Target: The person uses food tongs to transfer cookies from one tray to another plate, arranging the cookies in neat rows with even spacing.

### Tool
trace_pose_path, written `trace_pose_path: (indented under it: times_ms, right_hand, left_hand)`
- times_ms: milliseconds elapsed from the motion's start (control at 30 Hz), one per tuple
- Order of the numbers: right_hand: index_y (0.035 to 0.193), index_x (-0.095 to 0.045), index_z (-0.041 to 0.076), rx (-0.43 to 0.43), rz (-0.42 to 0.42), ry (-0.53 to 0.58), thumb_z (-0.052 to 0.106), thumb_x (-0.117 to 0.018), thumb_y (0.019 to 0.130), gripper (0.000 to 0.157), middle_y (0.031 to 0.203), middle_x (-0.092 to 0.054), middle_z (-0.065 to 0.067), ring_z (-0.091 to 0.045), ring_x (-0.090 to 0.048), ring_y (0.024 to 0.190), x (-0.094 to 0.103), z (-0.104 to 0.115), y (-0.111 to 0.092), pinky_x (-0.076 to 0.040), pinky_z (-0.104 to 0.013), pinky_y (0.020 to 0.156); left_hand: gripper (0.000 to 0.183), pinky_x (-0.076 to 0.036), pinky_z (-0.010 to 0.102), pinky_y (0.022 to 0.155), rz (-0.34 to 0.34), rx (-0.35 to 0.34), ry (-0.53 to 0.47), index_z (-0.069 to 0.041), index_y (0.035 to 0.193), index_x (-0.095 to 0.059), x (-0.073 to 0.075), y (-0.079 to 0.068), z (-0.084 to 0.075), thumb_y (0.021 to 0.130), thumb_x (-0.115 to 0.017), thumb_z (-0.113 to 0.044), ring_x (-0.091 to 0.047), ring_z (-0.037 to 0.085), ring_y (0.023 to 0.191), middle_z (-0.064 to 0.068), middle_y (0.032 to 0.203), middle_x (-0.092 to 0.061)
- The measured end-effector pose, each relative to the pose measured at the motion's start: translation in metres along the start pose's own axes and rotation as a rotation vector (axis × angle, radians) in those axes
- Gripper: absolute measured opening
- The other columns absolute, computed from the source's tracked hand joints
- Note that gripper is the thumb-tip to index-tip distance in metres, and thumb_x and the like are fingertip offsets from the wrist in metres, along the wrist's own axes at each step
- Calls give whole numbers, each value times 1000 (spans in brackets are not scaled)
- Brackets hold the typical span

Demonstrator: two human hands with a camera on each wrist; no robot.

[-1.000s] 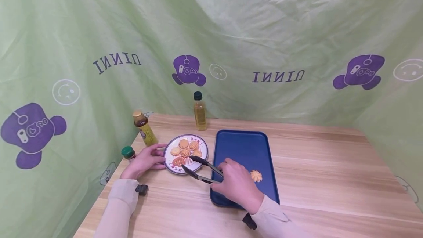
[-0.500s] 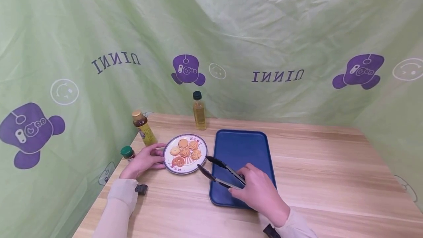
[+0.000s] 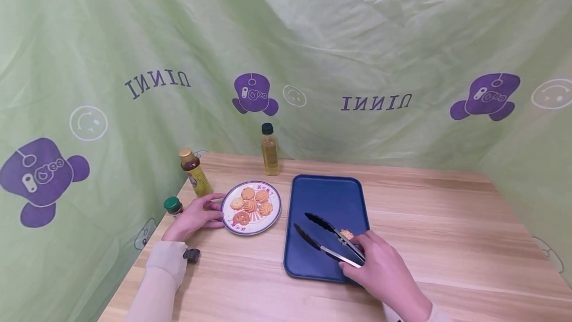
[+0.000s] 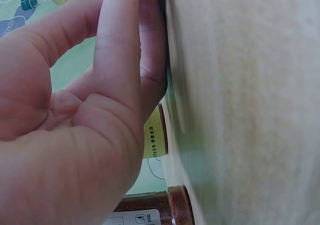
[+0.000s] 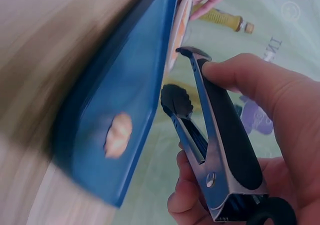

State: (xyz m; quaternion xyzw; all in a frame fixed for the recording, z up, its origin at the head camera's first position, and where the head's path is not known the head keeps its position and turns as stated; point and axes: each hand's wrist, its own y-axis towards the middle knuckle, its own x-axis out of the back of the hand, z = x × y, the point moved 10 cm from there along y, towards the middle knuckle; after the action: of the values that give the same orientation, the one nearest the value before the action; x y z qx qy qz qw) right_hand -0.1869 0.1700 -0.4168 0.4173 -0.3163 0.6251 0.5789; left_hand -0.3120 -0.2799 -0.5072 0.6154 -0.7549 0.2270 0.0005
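Note:
My left hand (image 3: 198,216) rests at the left rim of a white plate (image 3: 261,224), thumb and fingers spread and touching its edge. Several cookies (image 3: 250,205) lie on that plate. In my right hand (image 3: 386,270) I grip a pair of tongs (image 3: 331,254) with black tips and metal arms. The tongs' arms (image 5: 212,135) stand apart with nothing between them, above a dark blue tray (image 3: 321,195). One swirled cookie (image 5: 119,135) lies on the tray; in the head view the tongs and my hand partly cover it.
A bottle with a gold cap (image 3: 196,175) and a green-capped jar (image 3: 173,205) stand to the left, close to my left hand. An oil bottle (image 3: 270,153) stands behind the plate. A green printed curtain (image 3: 313,39) hangs behind the wooden table (image 3: 429,222).
My right hand has drawn the tongs from over the plate to the right, above the tray. My left hand has stayed at the plate's rim.

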Motion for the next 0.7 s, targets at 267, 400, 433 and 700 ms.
trace_pose_path:
  times_ms: [267,400,433,700]
  right_hand:
    - [116,-81,9,-45,-7,-41,38,-99,76,52,99,-65,2,-12,-53,79,14,-36,-17,-45,-26,64]
    - [113,-82,10,-26,-71,-75,38,-99,73,52,97,-64,4,-10,-51,78,25,-48,-28,-43,-26,62]
    - [112,-82,10,-21,-88,-83,37,-99,73,51,97,-64,5,-10,-51,78,27,-51,-30,-43,-26,62]
    - [108,-82,14,-56,-73,-103,44,-99,72,50,92,-58,7,-9,-48,77,35,-72,-43,-41,-26,62]
  left_hand:
    - [72,-75,36,90,-1,5,-4,-2,172,-38,-1,-1,-1,106,-68,5,-79,21,97,26,136,-60]
    - [73,-75,36,91,25,-10,-19,1,172,-35,-4,0,-3,106,-66,7,-78,20,97,27,135,-59]
    - [72,-75,36,91,27,-12,-20,1,172,-35,-5,0,-3,106,-66,7,-78,20,98,27,135,-59]
    - [73,-74,35,91,8,-3,-5,-1,172,-36,-1,2,-1,106,-66,7,-78,20,98,24,133,-58]
